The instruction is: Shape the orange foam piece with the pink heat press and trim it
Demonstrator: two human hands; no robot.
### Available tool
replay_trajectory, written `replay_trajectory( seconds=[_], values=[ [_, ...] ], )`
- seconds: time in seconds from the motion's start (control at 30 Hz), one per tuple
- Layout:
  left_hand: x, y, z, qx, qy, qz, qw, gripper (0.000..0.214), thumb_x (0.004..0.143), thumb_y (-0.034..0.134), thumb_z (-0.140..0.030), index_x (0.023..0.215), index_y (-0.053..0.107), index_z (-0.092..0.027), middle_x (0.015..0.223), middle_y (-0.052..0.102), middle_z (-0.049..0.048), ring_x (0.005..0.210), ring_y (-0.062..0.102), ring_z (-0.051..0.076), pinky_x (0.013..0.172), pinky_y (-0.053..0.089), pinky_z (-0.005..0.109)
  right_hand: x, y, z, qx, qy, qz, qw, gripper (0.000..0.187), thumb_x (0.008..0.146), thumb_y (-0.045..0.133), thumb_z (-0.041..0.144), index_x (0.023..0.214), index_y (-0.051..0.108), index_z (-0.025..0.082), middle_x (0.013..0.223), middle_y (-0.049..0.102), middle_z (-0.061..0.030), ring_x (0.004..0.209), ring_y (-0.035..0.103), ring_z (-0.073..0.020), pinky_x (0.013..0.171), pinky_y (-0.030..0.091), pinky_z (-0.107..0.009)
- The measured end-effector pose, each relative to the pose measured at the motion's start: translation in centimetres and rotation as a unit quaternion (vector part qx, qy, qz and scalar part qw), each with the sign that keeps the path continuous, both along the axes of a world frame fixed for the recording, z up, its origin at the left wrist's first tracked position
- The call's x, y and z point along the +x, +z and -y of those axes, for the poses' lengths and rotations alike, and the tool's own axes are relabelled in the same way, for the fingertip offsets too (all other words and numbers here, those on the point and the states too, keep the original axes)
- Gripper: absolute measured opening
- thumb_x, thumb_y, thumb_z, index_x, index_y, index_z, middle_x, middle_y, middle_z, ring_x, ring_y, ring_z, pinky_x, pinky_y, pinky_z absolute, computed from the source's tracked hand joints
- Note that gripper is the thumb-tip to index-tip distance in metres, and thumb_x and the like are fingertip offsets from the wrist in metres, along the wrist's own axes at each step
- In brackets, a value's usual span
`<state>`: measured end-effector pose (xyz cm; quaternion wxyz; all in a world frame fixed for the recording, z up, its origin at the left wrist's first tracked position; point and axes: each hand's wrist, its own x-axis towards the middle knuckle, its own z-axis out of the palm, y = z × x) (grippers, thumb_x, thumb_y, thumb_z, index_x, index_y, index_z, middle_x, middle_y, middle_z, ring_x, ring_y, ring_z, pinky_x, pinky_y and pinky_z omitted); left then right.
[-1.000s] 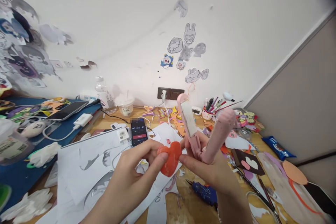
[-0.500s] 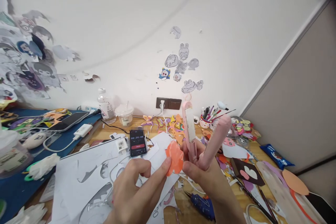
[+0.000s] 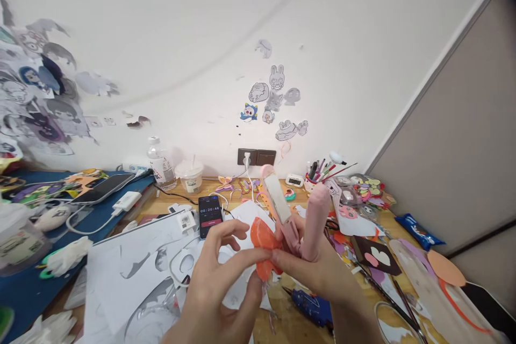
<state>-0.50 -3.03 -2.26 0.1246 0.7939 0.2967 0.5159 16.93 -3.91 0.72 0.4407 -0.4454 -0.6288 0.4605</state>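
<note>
The orange piece (image 3: 262, 234) is bright, curved at the edges and creased where fingers cover it; it sits between the two hands, above the surface (image 3: 387, 219), just left of the pink tool (image 3: 315, 220). The right hand (image 3: 322, 277) has its fingers wrapped round that tool, whose two arms stand apart, its thumb touching the piece. The left hand (image 3: 220, 285) lays one finger on the piece; whether it pinches, I cannot tell. The surface is wooden and cluttered, against a white wall (image 3: 181, 21). Counted: two phones (image 3: 210, 216), one bottle (image 3: 162, 165), one glue gun (image 3: 309, 307).
</note>
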Motion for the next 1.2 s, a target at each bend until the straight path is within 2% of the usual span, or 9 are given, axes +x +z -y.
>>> replay_trajectory(
  seconds=[0.1,0.2,0.3,0.47,0.63,0.77,0.87,1.07,1.2],
  values=[
    [-0.6,0.5,-0.1,-0.167,-0.112,0.023,0.979,0.025,0.085,0.043,-0.019,0.105,0.057,-0.026,0.115,0.049,0.0085,0.105,0.052,0.024,0.082,0.048,0.036,0.1,-0.1,0.2,0.028,0.023,0.016,0.999,0.013,0.079,0.058,0.022,0.074,0.047,0.020,0.065,0.046,0.0050,0.057,0.041,-0.0084,0.051,0.033,-0.022],
    [-0.5,0.4,-0.3,-0.325,-0.176,0.077,0.926,0.025,0.087,0.049,-0.029,0.111,0.048,-0.028,0.099,0.060,0.0049,0.086,0.062,0.020,0.075,0.052,0.033,0.0,-0.2,0.3,0.028,0.037,0.020,0.999,0.011,0.080,0.058,0.021,0.079,0.047,0.021,0.066,0.045,0.0053,0.057,0.041,-0.0084,0.051,0.034,-0.021],
    [0.0,0.1,-0.4,-0.398,-0.168,0.161,0.888,0.037,0.082,0.060,-0.027,0.115,0.042,-0.028,0.087,0.066,0.0007,0.075,0.065,0.015,0.068,0.054,0.026,-0.2,-0.3,0.2,0.032,0.034,0.035,0.998,0.013,0.081,0.055,0.021,0.076,0.044,0.021,0.063,0.040,0.0063,0.053,0.036,-0.0076,0.047,0.031,-0.021],
    [0.1,0.6,-0.8,-0.452,-0.148,0.216,0.853,0.016,0.078,0.066,-0.030,0.086,0.060,-0.018,0.067,0.069,-0.0003,0.060,0.062,0.010,0.056,0.050,0.016,-0.5,-0.6,-0.2,0.038,0.009,0.032,0.999,0.019,0.083,0.051,0.020,0.067,0.041,0.020,0.060,0.037,0.0063,0.053,0.033,-0.0075,0.048,0.030,-0.021],
    [0.0,1.3,-1.2,-0.465,-0.153,0.225,0.843,0.021,0.080,0.061,-0.037,0.089,0.060,-0.018,0.061,0.071,-0.0009,0.057,0.064,0.012,0.057,0.053,0.019,-0.3,-1.2,-0.6,0.053,-0.040,-0.011,0.998,0.020,0.083,0.054,0.026,0.070,0.040,0.020,0.063,0.036,0.0062,0.054,0.033,-0.0074,0.047,0.028,-0.022],
    [-0.4,1.3,-1.4,-0.460,-0.122,0.082,0.876,0.020,0.084,0.055,-0.039,0.082,0.059,-0.019,0.062,0.071,-0.0004,0.062,0.065,0.013,0.061,0.050,0.021,0.1,-1.4,-1.1,0.070,-0.081,-0.006,0.994,0.022,0.082,0.057,0.031,0.072,0.040,0.021,0.068,0.039,0.0050,0.056,0.034,-0.0076,0.049,0.029,-0.022],
    [-0.8,1.6,-1.2,-0.443,-0.098,-0.006,0.891,0.023,0.083,0.055,-0.038,0.070,0.057,-0.019,0.058,0.070,0.0004,0.057,0.063,0.013,0.055,0.046,0.019,0.7,-1.4,-1.4,0.066,-0.108,-0.013,0.992,0.027,0.084,0.055,0.040,0.074,0.038,0.022,0.065,0.034,0.0064,0.051,0.029,-0.0064,0.046,0.026,-0.022],
    [-1.1,2.4,-1.2,-0.376,0.037,0.177,0.909,0.028,0.083,0.053,-0.038,0.063,0.049,-0.020,0.045,0.062,-0.0036,0.042,0.050,0.009,0.042,0.036,0.018,2.4,-1.3,-1.4,0.048,-0.056,0.031,0.997,0.056,0.070,0.043,0.077,0.076,0.041,0.021,0.061,0.031,0.0066,0.048,0.023,-0.0071,0.043,0.023,-0.023],
    [-0.9,1.7,-1.6,-0.334,0.035,0.223,0.915,0.030,0.085,0.053,-0.036,0.060,0.046,-0.020,0.041,0.058,-0.0052,0.041,0.053,0.010,0.045,0.040,0.020,1.5,-1.3,-1.4,0.040,-0.047,0.065,0.996,0.059,0.074,0.033,0.078,0.074,0.044,0.020,0.060,0.032,0.0047,0.049,0.024,-0.0085,0.041,0.018,-0.023]
  ],
)
